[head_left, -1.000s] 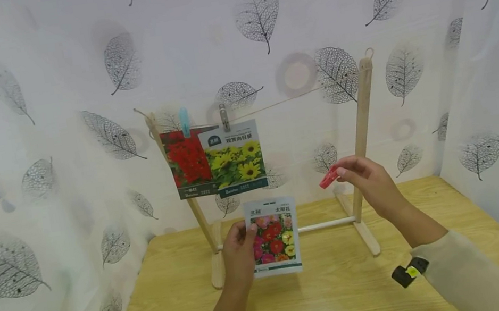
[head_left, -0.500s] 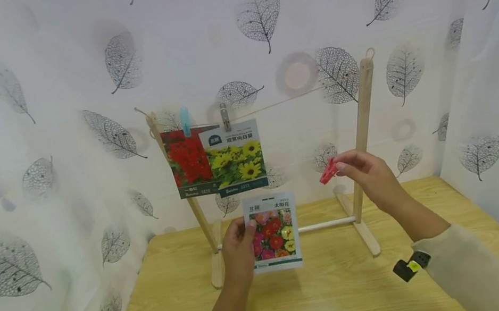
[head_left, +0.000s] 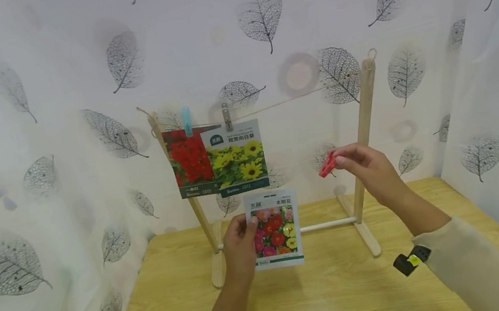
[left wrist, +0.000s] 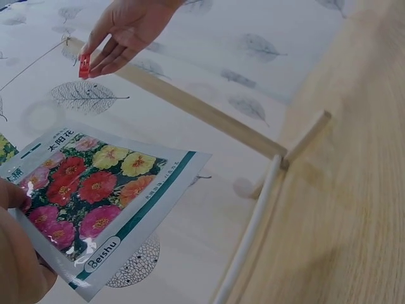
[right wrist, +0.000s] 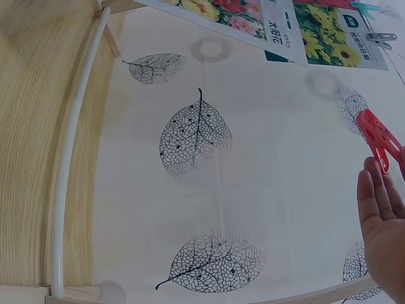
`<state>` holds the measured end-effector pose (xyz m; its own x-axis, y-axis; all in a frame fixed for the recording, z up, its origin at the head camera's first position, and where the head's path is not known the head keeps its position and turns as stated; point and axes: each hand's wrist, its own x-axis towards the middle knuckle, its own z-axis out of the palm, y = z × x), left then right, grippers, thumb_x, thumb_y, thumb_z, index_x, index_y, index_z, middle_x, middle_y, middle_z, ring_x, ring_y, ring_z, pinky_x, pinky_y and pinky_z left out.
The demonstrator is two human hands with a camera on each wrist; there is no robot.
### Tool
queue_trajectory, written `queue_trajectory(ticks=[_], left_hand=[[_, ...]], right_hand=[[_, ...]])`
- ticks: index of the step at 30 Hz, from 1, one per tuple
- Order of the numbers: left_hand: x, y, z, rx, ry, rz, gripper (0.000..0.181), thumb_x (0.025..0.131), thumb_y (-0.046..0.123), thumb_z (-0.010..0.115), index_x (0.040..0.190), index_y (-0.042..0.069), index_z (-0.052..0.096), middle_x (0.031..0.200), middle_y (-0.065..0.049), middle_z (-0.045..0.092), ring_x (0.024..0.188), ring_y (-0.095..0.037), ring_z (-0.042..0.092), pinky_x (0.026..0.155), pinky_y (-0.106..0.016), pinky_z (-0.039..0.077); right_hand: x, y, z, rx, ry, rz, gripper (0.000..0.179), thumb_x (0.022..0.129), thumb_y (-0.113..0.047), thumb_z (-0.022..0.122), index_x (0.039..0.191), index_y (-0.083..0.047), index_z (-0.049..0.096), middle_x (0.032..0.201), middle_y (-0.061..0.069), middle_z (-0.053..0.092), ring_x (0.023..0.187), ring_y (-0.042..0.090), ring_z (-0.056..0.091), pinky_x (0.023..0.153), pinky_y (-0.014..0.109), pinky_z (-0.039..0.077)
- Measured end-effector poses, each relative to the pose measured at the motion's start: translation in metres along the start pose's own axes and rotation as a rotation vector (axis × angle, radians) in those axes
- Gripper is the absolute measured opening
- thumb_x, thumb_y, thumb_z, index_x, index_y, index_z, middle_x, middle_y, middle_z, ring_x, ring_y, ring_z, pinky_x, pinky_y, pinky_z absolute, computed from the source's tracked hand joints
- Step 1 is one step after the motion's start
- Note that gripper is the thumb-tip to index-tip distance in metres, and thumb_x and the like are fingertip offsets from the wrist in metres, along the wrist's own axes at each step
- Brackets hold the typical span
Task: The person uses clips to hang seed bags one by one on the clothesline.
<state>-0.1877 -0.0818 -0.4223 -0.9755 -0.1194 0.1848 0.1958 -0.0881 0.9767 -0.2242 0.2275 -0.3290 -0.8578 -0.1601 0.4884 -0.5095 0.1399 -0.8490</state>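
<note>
My left hand (head_left: 239, 246) pinches the left edge of a flower seed packet (head_left: 274, 232), thumb on its front. Pink, red and yellow blooms are printed on it, and it is upright above the table. To the right, my right hand (head_left: 370, 172) holds a red clothespin (head_left: 327, 164) between thumb and fingers, in front of the right post. In the right wrist view the red clothespin (right wrist: 380, 138) points away from the fingertips. From the twine (head_left: 289, 100) hang a red-flower packet (head_left: 189, 159) under a blue clothespin (head_left: 187, 122) and a sunflower packet (head_left: 237, 160) under a grey clothespin (head_left: 226, 117).
A wooden stand carries the twine between its left post (head_left: 198, 217) and right post (head_left: 365, 117). A white bar (head_left: 327, 225) joins its feet low down. The wooden table (head_left: 327, 283) meets a leaf-patterned curtain (head_left: 265, 67) behind and at both sides.
My left hand has lifted the seed packet slightly. My right hand has risen a little, and the red clothespin has turned slightly in its fingers.
</note>
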Motion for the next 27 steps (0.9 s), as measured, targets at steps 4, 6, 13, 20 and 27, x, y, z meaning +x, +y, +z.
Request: queue_trajectory(ticks=[4, 6, 13, 20, 27], left_hand=[[0.000, 0.002, 0.001, 0.009, 0.010, -0.023, 0.030, 0.099, 0.029, 0.065, 0.116, 0.005, 0.063, 0.115, -0.014, 0.068, 0.096, -0.018, 0.068, 0.081, -0.026, 0.059], [-0.001, 0.003, 0.002, 0.009, 0.014, -0.036, 0.029, 0.099, 0.029, 0.065, 0.116, 0.005, 0.063, 0.115, -0.013, 0.068, 0.097, -0.018, 0.068, 0.082, -0.026, 0.059], [-0.002, 0.006, 0.003, -0.009, 0.014, -0.025, 0.028, 0.099, 0.026, 0.065, 0.117, 0.004, 0.063, 0.116, -0.014, 0.068, 0.097, -0.018, 0.068, 0.082, -0.026, 0.059], [0.000, 0.007, 0.005, -0.030, 0.019, -0.008, 0.027, 0.099, 0.025, 0.065, 0.116, 0.003, 0.063, 0.114, -0.014, 0.067, 0.096, -0.017, 0.067, 0.081, -0.025, 0.058], [0.003, 0.012, 0.007, -0.023, 0.029, 0.004, 0.024, 0.099, 0.022, 0.065, 0.114, 0.003, 0.063, 0.112, -0.012, 0.067, 0.096, -0.016, 0.066, 0.081, -0.025, 0.058]], right_hand=[[0.002, -0.004, 0.000, 0.005, 0.001, -0.005, 0.026, 0.102, -0.012, 0.059, 0.120, 0.007, 0.061, 0.107, -0.008, 0.071, 0.101, 0.005, 0.068, 0.094, 0.015, 0.052], [0.003, -0.006, 0.000, 0.000, 0.002, -0.011, 0.026, 0.102, -0.012, 0.059, 0.120, 0.007, 0.061, 0.108, -0.009, 0.070, 0.102, 0.004, 0.068, 0.095, 0.015, 0.052], [0.008, -0.013, 0.002, 0.025, -0.004, -0.030, 0.024, 0.102, -0.011, 0.059, 0.119, 0.006, 0.061, 0.112, -0.009, 0.069, 0.103, 0.004, 0.066, 0.096, 0.014, 0.051], [0.013, -0.020, 0.003, 0.044, -0.004, -0.057, 0.022, 0.102, -0.008, 0.059, 0.118, 0.006, 0.062, 0.116, -0.009, 0.070, 0.103, 0.003, 0.066, 0.096, 0.014, 0.051], [0.018, -0.026, 0.003, 0.082, -0.031, -0.087, 0.023, 0.102, -0.006, 0.058, 0.120, 0.008, 0.061, 0.126, 0.002, 0.068, 0.111, 0.005, 0.066, 0.099, 0.016, 0.051]])
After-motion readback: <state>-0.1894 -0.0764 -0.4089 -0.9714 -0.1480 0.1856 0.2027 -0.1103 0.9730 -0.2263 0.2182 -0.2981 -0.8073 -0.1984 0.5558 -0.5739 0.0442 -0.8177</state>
